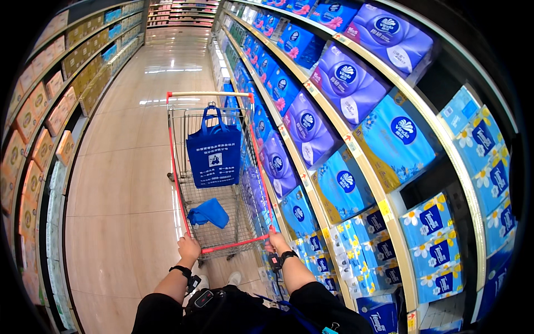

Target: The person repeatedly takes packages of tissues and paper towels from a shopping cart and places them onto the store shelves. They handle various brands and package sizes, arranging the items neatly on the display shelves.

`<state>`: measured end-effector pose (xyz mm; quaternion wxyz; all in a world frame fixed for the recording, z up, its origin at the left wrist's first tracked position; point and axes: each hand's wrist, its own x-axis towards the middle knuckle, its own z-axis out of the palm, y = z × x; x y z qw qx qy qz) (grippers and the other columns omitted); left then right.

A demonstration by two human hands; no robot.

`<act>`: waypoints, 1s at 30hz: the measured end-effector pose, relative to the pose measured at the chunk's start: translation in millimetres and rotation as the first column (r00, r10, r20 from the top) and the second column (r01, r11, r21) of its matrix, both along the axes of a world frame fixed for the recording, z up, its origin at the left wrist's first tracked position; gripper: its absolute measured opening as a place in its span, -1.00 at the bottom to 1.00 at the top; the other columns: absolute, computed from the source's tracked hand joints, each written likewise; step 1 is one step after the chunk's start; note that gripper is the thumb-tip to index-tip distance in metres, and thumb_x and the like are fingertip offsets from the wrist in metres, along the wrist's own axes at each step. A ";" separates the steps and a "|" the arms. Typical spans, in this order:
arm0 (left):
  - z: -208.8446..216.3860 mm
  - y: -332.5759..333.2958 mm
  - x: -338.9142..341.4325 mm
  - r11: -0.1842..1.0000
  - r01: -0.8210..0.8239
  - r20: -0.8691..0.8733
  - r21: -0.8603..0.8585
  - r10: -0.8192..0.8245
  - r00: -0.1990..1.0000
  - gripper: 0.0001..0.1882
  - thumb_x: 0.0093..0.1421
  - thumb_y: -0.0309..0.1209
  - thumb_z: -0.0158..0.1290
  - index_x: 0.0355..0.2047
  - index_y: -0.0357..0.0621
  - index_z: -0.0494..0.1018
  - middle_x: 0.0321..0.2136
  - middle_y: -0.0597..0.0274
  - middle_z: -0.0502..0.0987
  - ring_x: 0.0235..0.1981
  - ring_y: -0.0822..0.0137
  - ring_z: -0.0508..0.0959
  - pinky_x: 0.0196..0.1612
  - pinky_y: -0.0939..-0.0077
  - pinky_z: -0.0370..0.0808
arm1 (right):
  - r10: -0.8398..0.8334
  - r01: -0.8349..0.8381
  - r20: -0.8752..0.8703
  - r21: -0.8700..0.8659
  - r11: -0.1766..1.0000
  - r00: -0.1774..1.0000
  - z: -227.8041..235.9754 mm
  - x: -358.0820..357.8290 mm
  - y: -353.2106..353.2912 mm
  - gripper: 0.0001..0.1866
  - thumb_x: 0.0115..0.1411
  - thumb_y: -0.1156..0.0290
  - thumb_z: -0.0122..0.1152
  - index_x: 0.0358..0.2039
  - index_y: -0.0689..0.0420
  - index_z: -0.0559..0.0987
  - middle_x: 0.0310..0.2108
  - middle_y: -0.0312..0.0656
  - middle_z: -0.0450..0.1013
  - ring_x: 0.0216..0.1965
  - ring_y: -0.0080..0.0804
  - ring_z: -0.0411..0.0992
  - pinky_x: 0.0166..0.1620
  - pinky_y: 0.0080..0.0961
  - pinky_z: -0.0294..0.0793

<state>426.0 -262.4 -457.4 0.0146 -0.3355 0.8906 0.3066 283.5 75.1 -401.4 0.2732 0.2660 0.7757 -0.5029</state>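
A wire shopping cart [218, 244] with a red rim stands in front of me. My left hand [189, 249] is closed round the near left corner of its rim. At the near right corner, my right hand [277, 242] grips the rim as well, its fingers partly hidden. A dark blue tote bag [214, 147] with white print hangs by its handles at the cart's far end. Lower in the basket lies a crumpled bright blue cloth or bag [209, 213]; which of the two I cannot tell.
Close on the right runs a shelf with purple tissue packs [347, 78], blue-and-gold packs [396, 136] and light blue packs [439, 247]. Another shelf holds orange boxes [34, 170] on the left. The shiny tiled aisle floor [119, 167] stretches ahead to far shelves [183, 12].
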 end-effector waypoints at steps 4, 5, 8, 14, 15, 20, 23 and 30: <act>6.2 16.0 -4.5 0.997 -0.051 0.082 0.057 0.046 0.996 -0.40 0.24 -0.39 -0.06 0.28 -0.20 0.09 0.01 -0.21 0.47 0.03 -0.22 0.45 0.04 -0.12 0.43 | 0.069 -0.063 -0.032 0.140 0.988 0.997 -39.3 -15.0 20.0 -0.53 0.38 0.06 0.07 -0.15 0.32 0.54 -0.47 0.02 0.58 -0.55 -0.15 0.60 -0.52 -0.22 0.60; 5.2 16.9 -4.5 0.995 -0.082 0.102 0.062 0.075 0.992 -0.38 0.23 -0.40 -0.06 0.29 -0.19 0.07 0.02 -0.21 0.47 0.04 -0.24 0.44 0.05 -0.12 0.42 | 0.126 -0.114 -0.046 0.194 0.974 0.991 -43.3 -22.5 21.3 -0.54 0.35 0.09 0.10 -0.20 0.34 0.57 -0.45 0.05 0.59 -0.52 -0.11 0.61 -0.47 -0.20 0.61; 1.0 9.7 -10.9 0.995 -0.081 0.209 0.052 0.069 0.975 -0.34 0.21 -0.44 -0.06 0.30 -0.16 0.00 0.04 -0.24 0.48 0.08 -0.25 0.45 0.11 -0.06 0.41 | 0.408 -0.325 -0.124 0.419 0.848 0.905 -53.0 -44.7 30.3 -0.58 0.26 0.16 0.20 -0.30 0.38 0.63 -0.42 0.15 0.60 -0.39 0.00 0.63 -0.32 -0.16 0.63; -31.3 -7.2 -27.2 0.988 -0.067 0.246 0.139 0.031 0.969 -0.37 0.20 -0.46 -0.02 0.24 -0.21 0.01 -0.02 -0.46 0.49 0.03 -0.30 0.52 0.10 -0.03 0.45 | 0.388 -0.324 -0.220 0.276 0.905 0.895 -100.1 -77.6 48.1 -0.60 0.19 0.24 0.31 -0.30 0.44 0.62 -0.38 0.26 0.58 -0.32 0.08 0.63 -0.29 -0.15 0.64; -40.3 -16.5 -31.1 0.982 -0.090 0.233 0.167 0.049 0.971 -0.37 0.20 -0.46 -0.02 0.24 -0.24 0.00 -0.03 -0.46 0.49 0.02 -0.30 0.52 0.10 -0.02 0.45 | 0.313 -0.284 -0.198 0.162 0.945 0.929 -97.4 -82.1 45.4 -0.62 0.22 0.29 0.27 -0.32 0.47 0.59 -0.43 0.23 0.57 -0.41 0.05 0.62 -0.39 -0.17 0.64; -87.2 -42.8 -55.0 0.932 -0.177 0.164 0.315 0.131 0.978 -0.41 0.30 -0.39 -0.13 0.27 -0.34 -0.05 0.02 -0.44 0.48 0.08 -0.24 0.51 0.15 0.05 0.44 | 0.280 -0.282 -0.096 -0.012 0.959 0.955 -21.7 -91.4 9.1 -0.65 0.31 0.41 0.13 -0.35 0.58 0.53 -0.53 0.24 0.54 -0.58 0.02 0.61 -0.59 -0.18 0.65; -125.9 -80.3 -67.1 0.918 -0.170 0.109 0.357 0.140 0.984 -0.41 0.41 -0.29 -0.31 0.33 -0.35 -0.13 0.08 -0.41 0.45 0.14 -0.19 0.49 0.18 0.08 0.41 | 0.362 -0.359 -0.133 0.045 0.932 0.923 -22.4 -111.2 -6.0 -0.65 0.30 0.43 0.10 -0.34 0.61 0.52 -0.52 0.28 0.55 -0.57 0.06 0.61 -0.59 -0.17 0.66; -63.2 -95.2 -129.8 0.939 -0.186 0.220 0.288 0.125 0.968 -0.47 0.45 -0.24 -0.45 0.29 -0.37 -0.07 0.10 -0.42 0.43 0.15 -0.21 0.47 0.21 0.04 0.38 | 0.500 -0.463 -0.148 0.228 0.857 0.853 2.7 -168.7 -52.5 -0.64 0.27 0.43 0.13 -0.41 0.60 0.54 -0.52 0.25 0.56 -0.57 0.01 0.62 -0.57 -0.20 0.65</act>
